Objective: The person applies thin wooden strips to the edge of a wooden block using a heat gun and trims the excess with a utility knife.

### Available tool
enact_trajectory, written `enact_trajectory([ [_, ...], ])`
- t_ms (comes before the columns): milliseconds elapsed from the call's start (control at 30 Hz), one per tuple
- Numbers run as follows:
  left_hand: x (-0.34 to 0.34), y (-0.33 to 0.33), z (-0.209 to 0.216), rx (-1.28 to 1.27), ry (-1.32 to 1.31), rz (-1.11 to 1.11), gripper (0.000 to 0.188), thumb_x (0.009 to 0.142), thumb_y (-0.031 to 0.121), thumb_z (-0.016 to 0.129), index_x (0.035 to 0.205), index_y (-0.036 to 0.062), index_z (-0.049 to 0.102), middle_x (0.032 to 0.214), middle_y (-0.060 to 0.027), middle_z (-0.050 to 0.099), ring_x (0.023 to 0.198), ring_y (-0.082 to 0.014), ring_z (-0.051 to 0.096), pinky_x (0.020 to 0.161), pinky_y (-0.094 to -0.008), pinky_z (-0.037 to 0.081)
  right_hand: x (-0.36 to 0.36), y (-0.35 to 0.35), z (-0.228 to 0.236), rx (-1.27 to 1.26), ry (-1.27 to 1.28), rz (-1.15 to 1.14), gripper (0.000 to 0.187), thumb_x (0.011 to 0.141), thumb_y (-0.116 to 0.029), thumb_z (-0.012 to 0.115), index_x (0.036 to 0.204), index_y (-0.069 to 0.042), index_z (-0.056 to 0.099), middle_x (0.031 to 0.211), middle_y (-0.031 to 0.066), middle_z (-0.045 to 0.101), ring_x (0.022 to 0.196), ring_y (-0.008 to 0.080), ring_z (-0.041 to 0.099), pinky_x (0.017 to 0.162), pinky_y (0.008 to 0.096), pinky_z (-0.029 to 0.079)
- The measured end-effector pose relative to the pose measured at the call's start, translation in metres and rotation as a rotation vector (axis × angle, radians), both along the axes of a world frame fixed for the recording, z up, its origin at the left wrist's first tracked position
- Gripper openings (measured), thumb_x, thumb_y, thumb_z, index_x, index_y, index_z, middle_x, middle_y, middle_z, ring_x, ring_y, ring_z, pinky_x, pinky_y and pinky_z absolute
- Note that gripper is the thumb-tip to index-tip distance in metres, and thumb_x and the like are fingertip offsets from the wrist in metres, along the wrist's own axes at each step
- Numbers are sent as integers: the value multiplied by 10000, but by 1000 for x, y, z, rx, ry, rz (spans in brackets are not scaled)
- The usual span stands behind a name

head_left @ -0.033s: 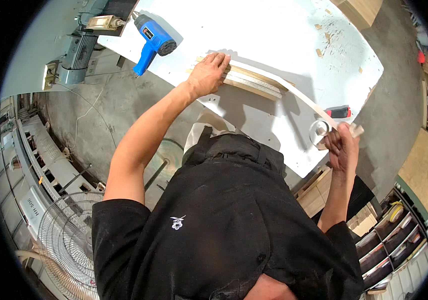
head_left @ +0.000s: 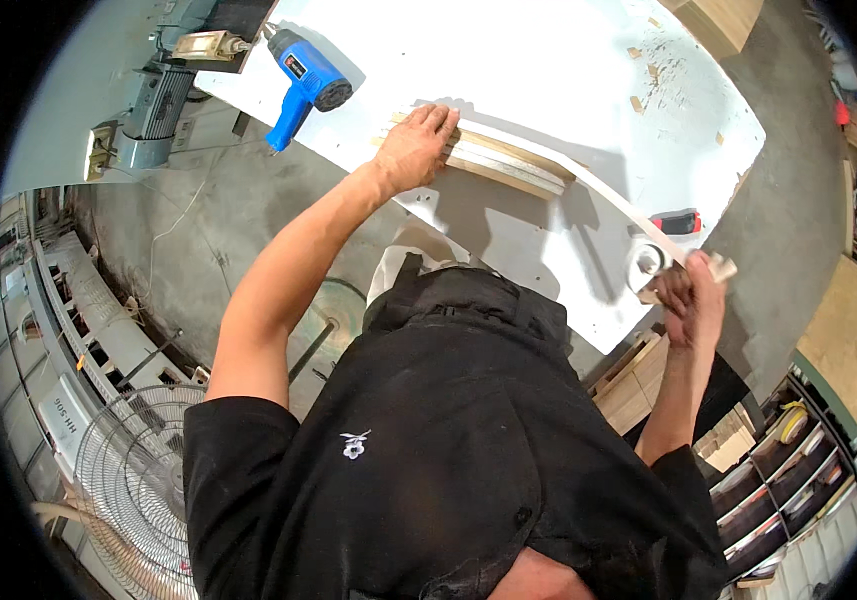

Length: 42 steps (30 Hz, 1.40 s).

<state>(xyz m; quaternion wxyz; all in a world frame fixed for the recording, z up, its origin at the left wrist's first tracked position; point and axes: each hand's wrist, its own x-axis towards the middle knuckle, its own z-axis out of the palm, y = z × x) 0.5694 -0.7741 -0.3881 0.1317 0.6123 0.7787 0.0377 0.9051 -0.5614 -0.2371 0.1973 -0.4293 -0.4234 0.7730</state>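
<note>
My left hand (head_left: pixel 416 148) is closed over a bundle of light wooden strips (head_left: pixel 508 172) with white faces, pressing it against the white tabletop (head_left: pixel 528 60). A long pale band (head_left: pixel 618 200) runs from the strips toward the right, stretched straight. Its far end is gripped in my right hand (head_left: pixel 690 290), at the table's right edge, with the thumb on top and the fingers curled. A white roll (head_left: pixel 650 260) is beside those fingers; whether they hold it too is unclear. Just beyond the roll lies a red and black tool (head_left: pixel 678 223), perhaps a cutter.
A blue heat gun (head_left: pixel 308 82) lies at the table's left. Wood chips (head_left: pixel 652 72) are scattered at the far right, near a wooden box (head_left: pixel 718 22). A wire fan (head_left: pixel 133 480) stands at my lower left, and a divided rack (head_left: pixel 783 485) at my lower right.
My right hand has shifted slightly to the right and nearer to me with the band's end. The left hand stays on the strips.
</note>
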Motion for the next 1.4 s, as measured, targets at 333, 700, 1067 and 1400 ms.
enact_trajectory([
  [333, 4, -7, 5, -92, 62, -10, 654, 773, 182, 678, 1338, -45, 440, 1338, -221, 455, 1283, -379, 397, 1068, -419, 375, 88, 22, 76, 372, 509, -363, 368, 869, -151, 554, 594, -173, 310, 499, -57, 261, 445, 73, 247, 554, 255, 335],
  [700, 107, 3, 77, 488, -650, -41, 1183, 654, 462, 823, 1532, 105, 115, 1520, -254, 206, 1415, -435, 155, 1166, -540, 168, -34, -52, 19, 475, -121, 632, 303, 939, -137, 525, 652, -67, 455, 577, -61, 392, 515, 29, 341, 456, 229, 243],
  [1067, 151, -74, 91, 796, -1047, 632, 205, 803, 137, 631, 933, -10, 568, 807, -185, 607, 752, -311, 600, 675, -400, 470, -152, -141, -13, 491, 179, 755, 406, 1023, -297, 424, 739, -26, 526, 696, 52, 574, 632, 127, 541, 635, 263, 467],
  [1400, 152, -123, 60, 1050, -943, 987, 134, 828, 51, 524, 931, -17, 576, 861, -195, 616, 806, -335, 605, 726, -406, 472, -184, -185, -37, 972, 9, 920, 462, 1017, -399, 419, 1114, 22, 585, 1026, 120, 625, 909, 206, 611, 786, 327, 499],
])
